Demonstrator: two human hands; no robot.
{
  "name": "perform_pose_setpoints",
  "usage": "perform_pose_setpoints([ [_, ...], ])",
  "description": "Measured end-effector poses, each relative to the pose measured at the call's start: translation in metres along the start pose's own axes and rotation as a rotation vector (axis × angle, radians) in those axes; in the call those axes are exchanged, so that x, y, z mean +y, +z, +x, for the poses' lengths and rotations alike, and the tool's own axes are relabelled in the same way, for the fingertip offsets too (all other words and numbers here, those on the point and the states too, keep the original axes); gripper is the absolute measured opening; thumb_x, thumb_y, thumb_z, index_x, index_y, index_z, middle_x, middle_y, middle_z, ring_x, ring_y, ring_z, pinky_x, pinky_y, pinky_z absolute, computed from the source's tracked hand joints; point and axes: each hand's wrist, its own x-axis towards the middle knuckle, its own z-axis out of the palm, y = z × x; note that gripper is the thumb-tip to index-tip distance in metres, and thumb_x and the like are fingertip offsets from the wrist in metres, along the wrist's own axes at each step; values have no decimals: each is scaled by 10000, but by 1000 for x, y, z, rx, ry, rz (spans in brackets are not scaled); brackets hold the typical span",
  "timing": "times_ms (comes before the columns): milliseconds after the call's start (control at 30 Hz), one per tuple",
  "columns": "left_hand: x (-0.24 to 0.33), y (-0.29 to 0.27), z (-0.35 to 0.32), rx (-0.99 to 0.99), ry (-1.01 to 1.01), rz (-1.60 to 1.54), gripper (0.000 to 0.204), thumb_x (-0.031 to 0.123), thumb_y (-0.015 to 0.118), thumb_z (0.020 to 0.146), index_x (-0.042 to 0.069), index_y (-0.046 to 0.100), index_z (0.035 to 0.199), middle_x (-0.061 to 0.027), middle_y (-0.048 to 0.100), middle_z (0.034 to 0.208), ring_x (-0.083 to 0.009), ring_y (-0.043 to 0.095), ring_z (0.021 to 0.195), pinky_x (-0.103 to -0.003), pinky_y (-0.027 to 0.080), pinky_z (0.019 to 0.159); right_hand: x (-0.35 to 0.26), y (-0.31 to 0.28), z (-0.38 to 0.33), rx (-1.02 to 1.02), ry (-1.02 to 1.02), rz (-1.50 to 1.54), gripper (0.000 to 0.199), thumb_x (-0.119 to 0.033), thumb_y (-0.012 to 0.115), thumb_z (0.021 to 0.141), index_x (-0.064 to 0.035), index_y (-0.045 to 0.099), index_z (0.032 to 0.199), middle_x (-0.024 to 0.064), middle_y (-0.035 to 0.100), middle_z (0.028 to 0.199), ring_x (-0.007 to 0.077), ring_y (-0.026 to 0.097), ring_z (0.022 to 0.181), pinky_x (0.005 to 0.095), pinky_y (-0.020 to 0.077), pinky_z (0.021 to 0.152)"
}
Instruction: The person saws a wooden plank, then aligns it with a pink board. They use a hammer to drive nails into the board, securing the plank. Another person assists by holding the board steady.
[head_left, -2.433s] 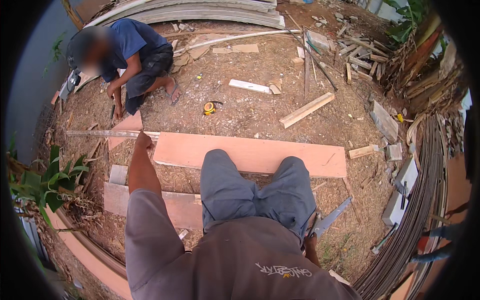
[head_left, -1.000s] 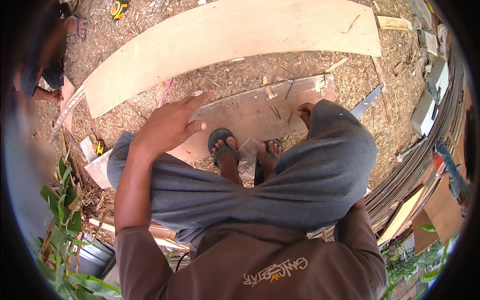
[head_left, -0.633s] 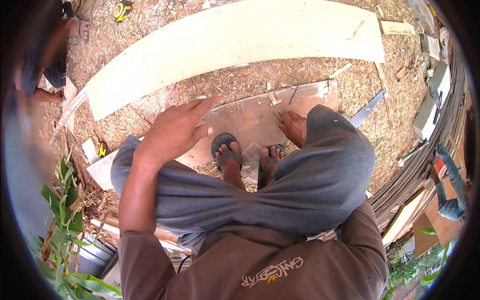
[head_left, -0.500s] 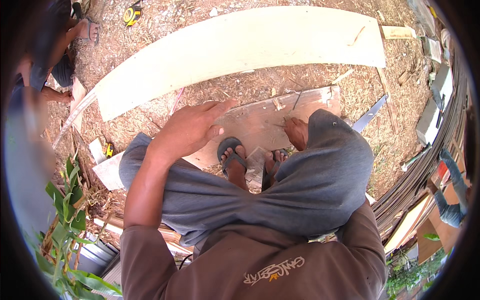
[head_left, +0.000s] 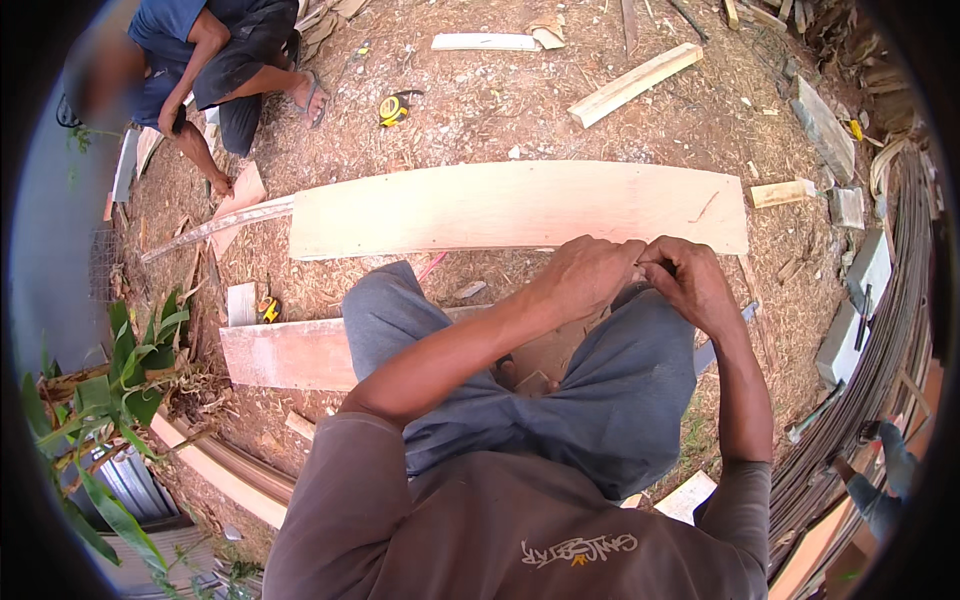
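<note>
My left hand and my right hand meet above my right knee, fingertips pressed together. Both are closed in a pinch; whatever sits between them is too small to make out. Just beyond them lies a long pale wooden panel, flat, with a thin splinter-like strip on its right part. A weathered board lies on the ground under my legs, largely covered by them. The blade of a handsaw shows to the right of my knee.
At upper left a person crouches, one hand on a thin wood piece. Yellow tape measures lie beyond the panel and at left. Wood offcuts and grey blocks surround the area; leafy plants stand at left.
My left hand has moved right from over the board, its spread fingers now pinched. My right hand has come up to meet it. The view has tipped, showing more ground beyond the panel.
</note>
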Motion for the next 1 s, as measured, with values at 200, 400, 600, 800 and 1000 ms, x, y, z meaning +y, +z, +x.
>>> perform_pose_setpoints([
  [200, -5, -29, -39, -104, -100, -20, 221, 203, 624, 955, 98, 713, 1129, -193, 722, 944, -405, 687, 891, -484, 520, 781, -36, 23, -1, -49, 136, -31, 318, -187, 725, 929, -64, 628, 1206, 129, 730, 961, 275, 705, 820, 423, 557, 777],
  [400, -42, -55, -87, 179, -336, -535, 144, 108, 553, 1010, 0, 644, 1034, -107, 708, 808, -173, 703, 727, -314, 556, 687, -77, -120, -32, 571, 218, -210, 908, -276, 699, 944, -102, 117, 1619, 176, 727, 1004, 369, 713, 835, 462, 563, 758],
  [600, -65, -94, -112, 340, -268, -704, 133, 137, 531, 1049, 30, 605, 1078, -94, 699, 883, -161, 691, 735, -275, 546, 683, -205, -378, -41, 1359, 123, -1070, 763, -422, 605, 994, -55, 285, 1581, 190, 720, 883, 271, 719, 780, 406, 580, 723],
  [800, -54, -105, -118, 412, -233, -729, 158, 183, 555, 1055, 36, 584, 1103, -97, 696, 928, -175, 706, 754, -269, 550, 690, -325, -400, -77, 1518, -38, -1131, 670, -341, 629, 978, -46, 347, 1510, 159, 645, 831, 248, 642, 732, 391, 522, 649],
  [1000, -98, -100, -135, 622, -262, -851, 167, 185, 613, 1029, 46, 602, 1121, -38, 633, 930, -199, 734, 803, -280, 558, 708, -215, -267, -92, 908, -185, -361, 674, -349, 652, 988, -131, 390, 1570, 19, 526, 773, 109, 489, 664, 284, 426, 577],
])
